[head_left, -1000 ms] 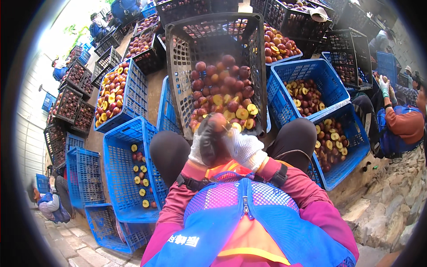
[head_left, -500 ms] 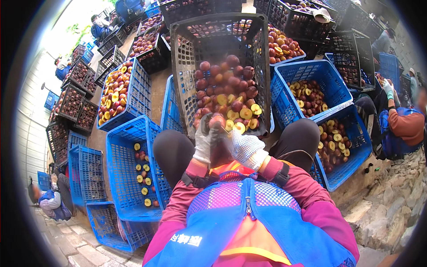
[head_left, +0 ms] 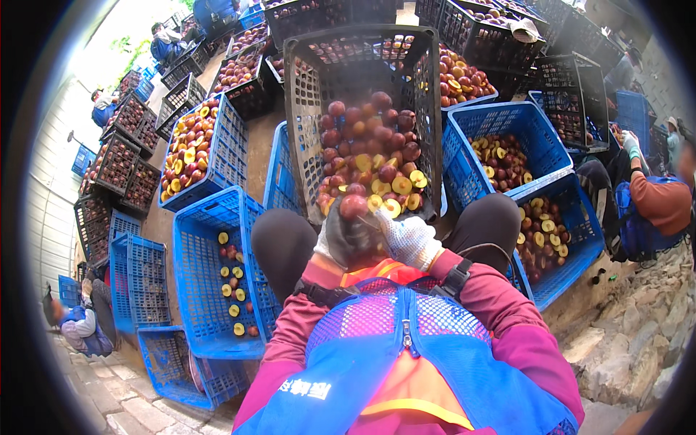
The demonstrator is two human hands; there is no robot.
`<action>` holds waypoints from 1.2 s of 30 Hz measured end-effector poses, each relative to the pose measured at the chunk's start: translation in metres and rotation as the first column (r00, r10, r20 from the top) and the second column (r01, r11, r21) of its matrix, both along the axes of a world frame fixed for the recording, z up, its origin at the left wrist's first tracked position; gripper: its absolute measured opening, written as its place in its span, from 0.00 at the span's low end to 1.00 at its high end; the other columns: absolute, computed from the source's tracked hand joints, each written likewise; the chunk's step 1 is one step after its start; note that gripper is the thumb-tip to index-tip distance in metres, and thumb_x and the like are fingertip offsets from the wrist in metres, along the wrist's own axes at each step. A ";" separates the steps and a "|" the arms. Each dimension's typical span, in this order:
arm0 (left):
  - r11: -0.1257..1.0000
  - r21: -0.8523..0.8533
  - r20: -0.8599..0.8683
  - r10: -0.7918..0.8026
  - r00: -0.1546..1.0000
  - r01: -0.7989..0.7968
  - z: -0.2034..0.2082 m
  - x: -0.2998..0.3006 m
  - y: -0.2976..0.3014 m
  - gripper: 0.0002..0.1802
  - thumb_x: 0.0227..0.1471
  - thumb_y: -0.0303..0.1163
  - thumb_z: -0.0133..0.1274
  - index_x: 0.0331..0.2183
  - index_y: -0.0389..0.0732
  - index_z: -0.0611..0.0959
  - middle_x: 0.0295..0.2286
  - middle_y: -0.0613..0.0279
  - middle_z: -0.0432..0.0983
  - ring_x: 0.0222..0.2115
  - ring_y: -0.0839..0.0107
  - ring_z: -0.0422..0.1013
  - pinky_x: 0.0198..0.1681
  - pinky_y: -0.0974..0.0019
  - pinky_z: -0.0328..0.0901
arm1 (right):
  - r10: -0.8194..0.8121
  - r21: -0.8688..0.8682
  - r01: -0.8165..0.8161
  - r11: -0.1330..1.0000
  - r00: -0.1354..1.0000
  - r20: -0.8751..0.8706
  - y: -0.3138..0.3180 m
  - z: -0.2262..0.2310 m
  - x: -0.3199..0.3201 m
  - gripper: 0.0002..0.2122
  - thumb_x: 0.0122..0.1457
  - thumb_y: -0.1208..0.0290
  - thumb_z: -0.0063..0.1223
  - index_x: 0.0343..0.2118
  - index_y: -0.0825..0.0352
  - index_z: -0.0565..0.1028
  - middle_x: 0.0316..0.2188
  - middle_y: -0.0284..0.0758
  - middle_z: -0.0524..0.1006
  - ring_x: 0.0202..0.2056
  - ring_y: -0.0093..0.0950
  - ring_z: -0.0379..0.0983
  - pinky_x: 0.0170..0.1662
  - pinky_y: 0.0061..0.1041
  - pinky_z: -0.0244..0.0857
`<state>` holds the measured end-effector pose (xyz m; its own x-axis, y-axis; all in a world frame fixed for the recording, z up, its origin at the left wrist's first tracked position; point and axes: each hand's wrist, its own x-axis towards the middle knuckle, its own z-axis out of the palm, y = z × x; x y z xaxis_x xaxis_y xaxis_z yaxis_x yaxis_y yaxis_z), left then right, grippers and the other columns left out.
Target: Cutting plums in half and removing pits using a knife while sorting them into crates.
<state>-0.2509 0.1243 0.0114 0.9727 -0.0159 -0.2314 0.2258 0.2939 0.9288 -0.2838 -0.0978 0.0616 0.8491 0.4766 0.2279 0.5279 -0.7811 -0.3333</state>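
Note:
A whole red plum (head_left: 354,207) rests in my left hand (head_left: 341,235), whose dark-palmed, white-cuffed glove curls around it. Close beside it, my right hand (head_left: 408,241) is closed in a white dotted glove. Something thin shows faintly at its fingertips, too blurred to name. Both hands are between my knees, at the near edge of a tilted black crate (head_left: 291,109). Whole plums (head_left: 362,138) fill its lower part, with cut yellow-fleshed plum halves (head_left: 401,185) nearest me.
A blue crate (head_left: 190,290) on my left holds a few plum halves. Another blue crate (head_left: 239,138) is heaped with fruit. On my right stand two more blue crates (head_left: 562,156) with cut plums. A co-worker (head_left: 660,206) sits at far right; stone paving (head_left: 138,399) lies lower left.
My left hand has turned and opened upward, so the plum now shows whole above the glove. My right hand has shifted slightly right and down.

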 end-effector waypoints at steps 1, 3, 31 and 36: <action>0.991 -0.015 0.039 0.135 0.990 -0.135 -0.026 0.008 0.018 0.31 0.70 0.70 0.45 0.33 0.53 0.77 0.14 0.75 0.62 0.11 0.77 0.60 0.17 0.68 0.60 | 0.015 -0.010 -0.016 1.000 1.000 -0.025 0.005 0.011 -0.006 0.22 0.65 0.57 0.63 0.59 0.56 0.74 0.21 0.40 0.81 0.20 0.47 0.80 0.22 0.48 0.72; 0.770 -0.589 -0.308 0.066 0.949 -0.244 0.061 0.001 0.007 0.31 0.69 0.70 0.48 0.37 0.51 0.82 0.18 0.73 0.73 0.15 0.76 0.69 0.18 0.70 0.64 | -0.008 -0.068 -0.001 0.998 0.991 -0.131 -0.011 0.027 -0.019 0.23 0.66 0.58 0.64 0.61 0.59 0.74 0.25 0.39 0.83 0.23 0.44 0.81 0.27 0.43 0.74; 0.971 0.173 0.122 -0.189 0.974 0.166 -0.060 0.029 0.004 0.12 0.64 0.33 0.61 0.47 0.39 0.85 0.41 0.58 0.85 0.44 0.63 0.82 0.47 0.63 0.75 | -0.247 0.499 0.448 0.742 0.874 -0.418 0.083 -0.041 0.054 0.26 0.60 0.47 0.73 0.46 0.69 0.80 0.39 0.50 0.82 0.45 0.47 0.82 0.46 0.42 0.75; 0.909 -0.072 0.165 -0.396 0.903 0.412 -0.035 0.033 0.023 0.21 0.59 0.39 0.65 0.51 0.41 0.84 0.43 0.57 0.85 0.45 0.56 0.82 0.50 0.57 0.75 | -0.300 0.405 0.349 0.845 0.936 -0.182 0.098 -0.045 0.065 0.22 0.61 0.47 0.70 0.37 0.65 0.81 0.29 0.47 0.82 0.34 0.50 0.82 0.40 0.45 0.76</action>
<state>-0.2182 0.1472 -0.0233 0.9001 -0.4306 -0.0660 0.2123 0.3013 0.9296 -0.2187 0.0000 0.0165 0.9690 0.0474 0.2424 0.2108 -0.6704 -0.7114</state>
